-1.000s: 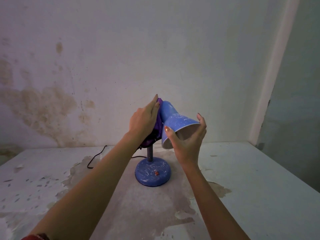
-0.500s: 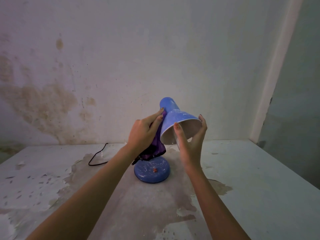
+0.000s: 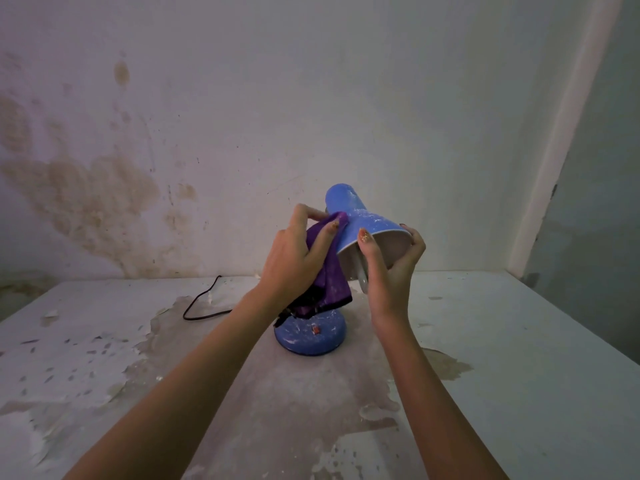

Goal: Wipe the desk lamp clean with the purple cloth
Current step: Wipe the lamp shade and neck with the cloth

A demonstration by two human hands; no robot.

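A blue desk lamp stands in the middle of the table, its cone shade (image 3: 363, 218) tilted toward me and flecked with white dust. The round base (image 3: 311, 336) carries a small red switch. My left hand (image 3: 294, 258) grips the purple cloth (image 3: 330, 271) and presses it against the shade's left side; the cloth hangs down and hides the lamp's neck. My right hand (image 3: 391, 271) holds the shade's open rim, thumb on the near edge and fingers around the far edge.
A dark power cord (image 3: 201, 306) runs from the lamp to the left along the back of the worn, peeling white table (image 3: 502, 393). A stained wall stands directly behind the lamp, and a wall corner rises at the right.
My left hand with the cloth slid down from the top of the shade to its left side. The shade tilted slightly, and my right hand kept hold of the rim.
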